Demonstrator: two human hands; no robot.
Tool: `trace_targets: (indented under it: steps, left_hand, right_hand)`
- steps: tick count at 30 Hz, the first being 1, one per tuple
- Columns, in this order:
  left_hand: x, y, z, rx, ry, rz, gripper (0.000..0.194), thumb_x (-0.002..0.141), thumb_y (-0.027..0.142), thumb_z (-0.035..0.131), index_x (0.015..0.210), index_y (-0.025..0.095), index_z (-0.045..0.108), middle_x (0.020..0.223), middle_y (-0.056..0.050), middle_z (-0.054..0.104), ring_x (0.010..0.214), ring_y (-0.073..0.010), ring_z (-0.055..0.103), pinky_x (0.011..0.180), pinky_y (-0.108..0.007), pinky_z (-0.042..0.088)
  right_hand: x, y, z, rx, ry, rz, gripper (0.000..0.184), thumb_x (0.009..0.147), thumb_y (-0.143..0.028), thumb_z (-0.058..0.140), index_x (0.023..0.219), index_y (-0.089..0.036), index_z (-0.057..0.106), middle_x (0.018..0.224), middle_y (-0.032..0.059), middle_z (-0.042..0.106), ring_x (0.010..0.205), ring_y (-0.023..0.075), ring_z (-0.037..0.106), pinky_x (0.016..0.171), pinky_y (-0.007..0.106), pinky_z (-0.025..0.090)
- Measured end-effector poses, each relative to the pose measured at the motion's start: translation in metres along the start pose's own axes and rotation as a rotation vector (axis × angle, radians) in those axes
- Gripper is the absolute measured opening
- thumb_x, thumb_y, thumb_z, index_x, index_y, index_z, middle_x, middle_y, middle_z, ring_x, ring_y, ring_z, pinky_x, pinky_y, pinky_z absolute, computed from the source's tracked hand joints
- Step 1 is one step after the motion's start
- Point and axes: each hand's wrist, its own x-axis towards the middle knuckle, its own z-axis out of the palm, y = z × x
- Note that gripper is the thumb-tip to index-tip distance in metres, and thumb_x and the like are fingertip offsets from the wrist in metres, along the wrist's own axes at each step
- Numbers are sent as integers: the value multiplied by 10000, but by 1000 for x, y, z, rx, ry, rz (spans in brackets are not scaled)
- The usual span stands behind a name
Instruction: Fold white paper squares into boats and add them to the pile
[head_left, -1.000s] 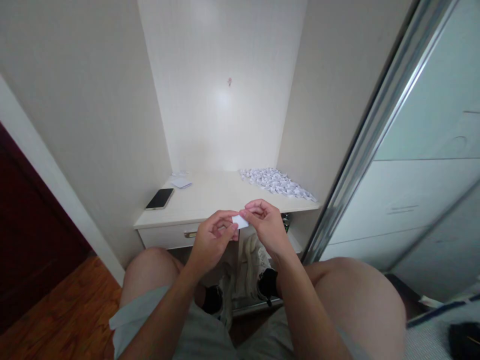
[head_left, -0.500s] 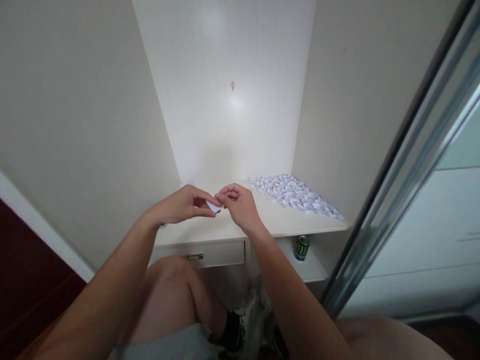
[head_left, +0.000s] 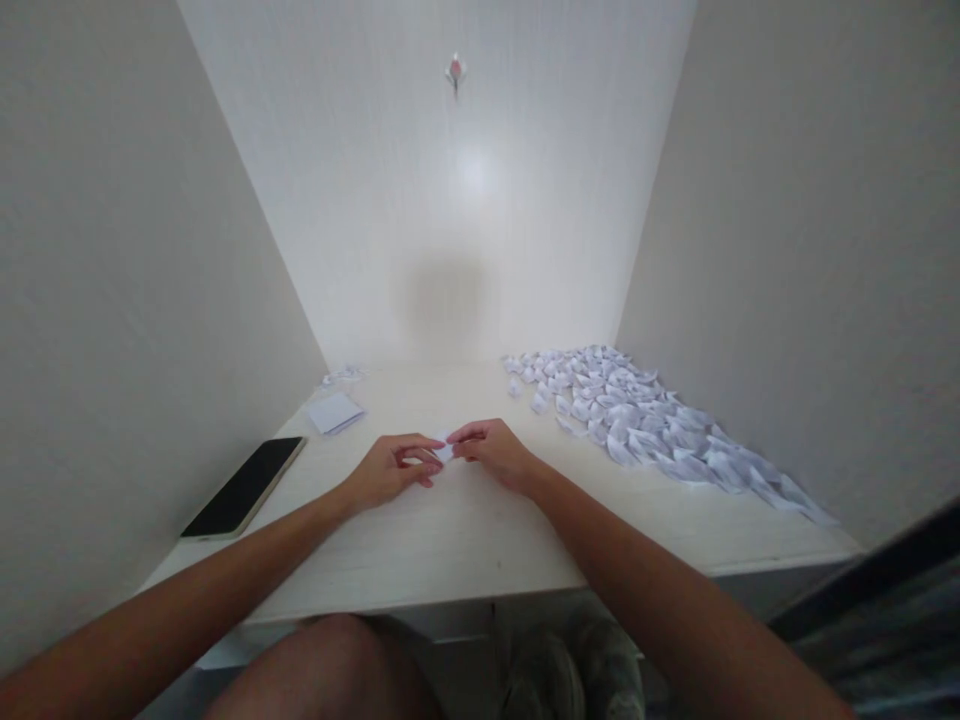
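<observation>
White paper piece (head_left: 444,453): we are holding it in front of us, between the two hands, over the counter (head_left: 420,560); whether it is touching the surface, we cannot tell.
Left hand (head_left: 391,470): we are grasping the piece's left side, the fingers curling toward it.
Right hand (head_left: 493,452): we are pinching its right side, the fingers pointing left.
Nearer hand: neither is lying nearer, since both are touching the piece.
Long axis: the fingers are hiding too much for us to tell.
Pile of paper pieces (head_left: 622,410): it is spreading along the right wall (head_left: 795,250), apart from the right hand and farther from the left.
Paper stack (head_left: 334,412): it is lying left of the hands, beyond the phone (head_left: 247,490).
</observation>
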Motion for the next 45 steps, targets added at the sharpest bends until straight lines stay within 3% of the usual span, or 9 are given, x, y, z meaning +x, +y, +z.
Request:
trace_targets:
  steps: [5, 13, 21, 33, 41, 45]
  left_hand:
    - [15, -17, 2, -147, 32, -30, 415, 710, 320, 868, 1061, 131, 755, 800, -64, 774, 699, -192, 734, 677, -370, 669]
    - [19, -17, -2, -242, -33, -76, 406, 718, 302, 864, 1090, 168, 771, 833, -52, 762, 796, -192, 733, 687, -346, 677]
    - [20, -17, -2, -301, -34, -101, 478, 697, 278, 882, 1142, 171, 743, 827, -39, 751, 785, -178, 727, 688, -342, 674]
    - [20, -15, -4, -279, -80, -94, 355, 742, 267, 857, 1075, 168, 784, 801, -33, 747, 766, -152, 701, 726, -325, 673]
    - [18, -15, -5, -290, -77, -94, 392, 722, 267, 869, 1091, 174, 778, 780, -18, 733, 759, -157, 699, 712, -339, 675]
    - [18, -12, 0, -309, 0, -70, 367, 682, 300, 894, 1001, 153, 786, 862, -53, 763, 817, -202, 732, 671, -348, 684]
  right_hand:
    - [2, 6, -6, -36, 9, -4, 231, 653, -207, 788, 884, -203, 795, 822, 19, 766, 733, 144, 648, 675, 269, 440]
    - [-1, 5, -6, 96, -34, 60, 322, 595, -208, 876, 900, -200, 771, 787, -4, 744, 743, 129, 667, 773, 288, 501]
    - [0, 3, -6, 63, -49, 59, 317, 589, -219, 894, 880, -199, 770, 773, -13, 738, 721, 119, 663, 746, 273, 495]
    - [-4, 1, -8, 38, -58, 66, 295, 648, -260, 890, 910, -201, 766, 790, -9, 737, 727, 124, 639, 715, 279, 456]
    - [-9, -1, -4, -57, -27, -9, 266, 703, -324, 861, 924, -206, 772, 831, 12, 750, 754, 144, 654, 739, 300, 480]
    - [-9, 0, -1, -209, 58, -123, 215, 738, -347, 824, 898, -211, 780, 882, 36, 768, 778, 169, 668, 758, 324, 510]
